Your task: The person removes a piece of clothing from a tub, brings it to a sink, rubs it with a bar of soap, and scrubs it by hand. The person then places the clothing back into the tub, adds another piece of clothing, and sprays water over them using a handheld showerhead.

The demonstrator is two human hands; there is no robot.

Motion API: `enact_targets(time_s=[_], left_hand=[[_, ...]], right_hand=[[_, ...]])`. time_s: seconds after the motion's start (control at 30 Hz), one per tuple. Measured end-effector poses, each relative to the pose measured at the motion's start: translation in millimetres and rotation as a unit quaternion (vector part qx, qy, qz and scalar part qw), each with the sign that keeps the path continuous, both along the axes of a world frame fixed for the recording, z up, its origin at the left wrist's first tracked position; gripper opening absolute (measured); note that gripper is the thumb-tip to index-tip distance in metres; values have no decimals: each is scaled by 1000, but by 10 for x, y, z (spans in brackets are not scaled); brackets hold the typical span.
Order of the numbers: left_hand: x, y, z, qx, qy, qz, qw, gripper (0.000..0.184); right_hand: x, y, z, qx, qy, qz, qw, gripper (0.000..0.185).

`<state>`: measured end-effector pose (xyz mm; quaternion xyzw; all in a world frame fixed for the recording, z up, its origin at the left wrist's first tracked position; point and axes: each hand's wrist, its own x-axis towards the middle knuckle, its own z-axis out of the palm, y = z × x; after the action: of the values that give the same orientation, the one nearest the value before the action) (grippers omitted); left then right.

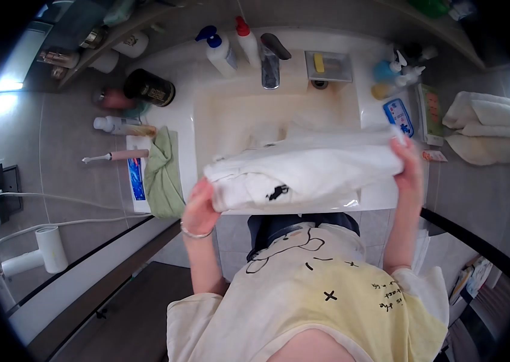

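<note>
A white cloth garment (321, 166) with a small black print is stretched between my two hands above the front of the sink (213, 114). My left hand (201, 202), with a bracelet at its wrist, is closed on the garment's left end. At the other end, my right hand (409, 160) grips the fabric near the sink's right rim. The cloth hangs in loose folds and hides much of the basin. What lies in the basin behind the cloth is hard to make out.
Behind the basin stand a faucet (271, 63), pump bottles (222, 54) and a soap dish (339, 67) with yellow soap. A green cloth (163, 175) and an electric toothbrush (122, 155) lie on the left. Spray bottles (387, 72), a blue pack (398, 116) and a hanging towel (487, 127) are right.
</note>
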<state>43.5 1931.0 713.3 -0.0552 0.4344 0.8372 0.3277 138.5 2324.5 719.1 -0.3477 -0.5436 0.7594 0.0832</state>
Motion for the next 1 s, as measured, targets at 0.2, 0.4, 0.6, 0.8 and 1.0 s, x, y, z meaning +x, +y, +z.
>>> enact_targets(time_s=[0.2,0.4,0.6,0.8,1.0], left_hand=[[-583,205,-782,466,-64,-23,882,93],[-189,173,-1393,243,-195,-60,948,91],[-152,94,-1246,73,-139,-54,986,79],[-587,-37,-892,178,-64,-45,981,72],[-651,361,-1335,-63,-106,14,992,64]], right_hand=[[-531,149,-483,-137,270,223,926,76],[-460,-524,-1197,-83,-67,230,967,50],[-311,-359,-1166,-112,-70,241,962,54],[-516,178,-896,-264,87,158,948,50],[-581,-177,-1330,-84,-95,304,944,38]])
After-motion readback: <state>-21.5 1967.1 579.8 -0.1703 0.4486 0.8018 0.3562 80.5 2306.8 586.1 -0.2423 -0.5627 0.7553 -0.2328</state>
